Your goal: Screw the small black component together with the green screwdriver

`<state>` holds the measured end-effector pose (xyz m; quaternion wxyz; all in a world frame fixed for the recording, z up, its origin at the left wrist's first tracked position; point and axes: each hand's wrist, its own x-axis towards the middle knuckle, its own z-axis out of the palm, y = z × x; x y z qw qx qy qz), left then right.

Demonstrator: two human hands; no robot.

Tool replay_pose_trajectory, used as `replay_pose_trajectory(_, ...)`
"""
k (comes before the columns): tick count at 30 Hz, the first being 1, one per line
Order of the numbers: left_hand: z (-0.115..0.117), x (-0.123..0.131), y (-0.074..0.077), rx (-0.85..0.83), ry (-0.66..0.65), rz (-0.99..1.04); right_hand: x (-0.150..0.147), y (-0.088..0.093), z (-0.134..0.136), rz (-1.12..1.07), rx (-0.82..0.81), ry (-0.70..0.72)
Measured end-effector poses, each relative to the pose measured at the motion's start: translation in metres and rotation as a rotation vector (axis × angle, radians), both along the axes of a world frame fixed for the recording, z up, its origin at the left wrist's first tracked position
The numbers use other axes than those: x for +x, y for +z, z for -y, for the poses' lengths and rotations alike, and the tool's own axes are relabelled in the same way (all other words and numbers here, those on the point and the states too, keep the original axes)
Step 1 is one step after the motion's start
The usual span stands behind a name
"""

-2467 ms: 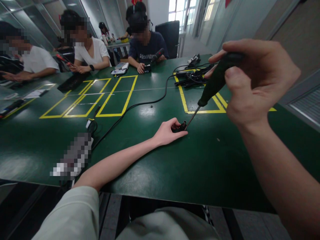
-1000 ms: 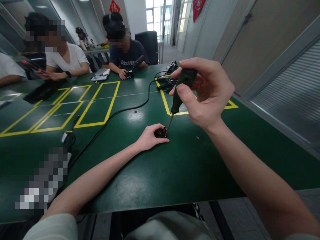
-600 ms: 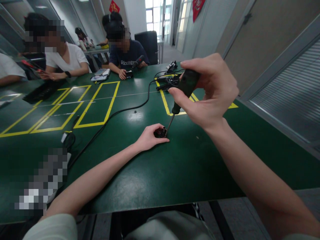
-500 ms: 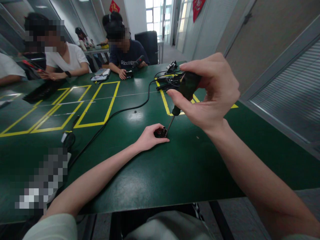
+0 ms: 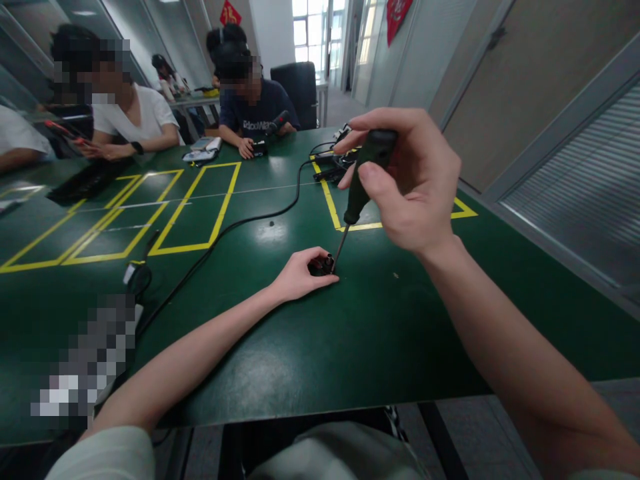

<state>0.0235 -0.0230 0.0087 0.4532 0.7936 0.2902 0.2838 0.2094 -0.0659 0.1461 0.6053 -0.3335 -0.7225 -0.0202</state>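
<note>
My left hand (image 5: 303,275) rests on the green table and is closed round a small dark part (image 5: 323,265) with a short cylindrical piece standing up from it. What kind of part it is, I cannot make out. My right hand (image 5: 413,177) grips the dark handle of a screwdriver (image 5: 364,181), thumb on the near side and fingers curled over the far side. The screwdriver is tilted, its thin shaft running down to the dark part. Its tip meets the part's right side between the left thumb and forefinger.
A black cable (image 5: 240,222) crosses the green table (image 5: 265,373). Yellow tape (image 5: 224,208) marks rectangles on it. Dark parts (image 5: 327,170) lie beyond my right hand. A pixelated object (image 5: 95,353) is at the left. Other people (image 5: 257,107) sit across the table.
My right hand's fingers have shifted round the screwdriver handle, and the thumb now lies across it. The handle has turned slightly more upright. My left hand and the part stay put.
</note>
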Motion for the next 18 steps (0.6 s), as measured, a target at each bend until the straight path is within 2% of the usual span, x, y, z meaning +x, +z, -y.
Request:
replay_pose_trajectory(5,-0.0006,-0.0002,-0.0007,-0.001,0.000,0.004,0.0055,0.0035,-0.0015,-0.035,0.108,-0.025)
replay_pose_trajectory(10,-0.0008,-0.0004,-0.0014,-0.009,-0.004,0.012,0.0043,0.0036,-0.0017,-0.052,0.036,0.189)
replay_pose_trajectory(12,-0.0008,-0.0002,-0.0019,-0.011,0.007,0.017,0.0037,0.0027,-0.0026,-0.068,0.080,0.140)
replay_pose_trajectory(15,-0.0006,0.0005,-0.0025,-0.007,0.030,0.019,0.0048,0.0021,-0.0043,-0.070,0.167,-0.019)
replay_pose_trajectory(18,-0.0007,0.0013,-0.0031,0.000,0.038,0.017,0.0066,0.0017,-0.0060,-0.081,0.139,0.022)
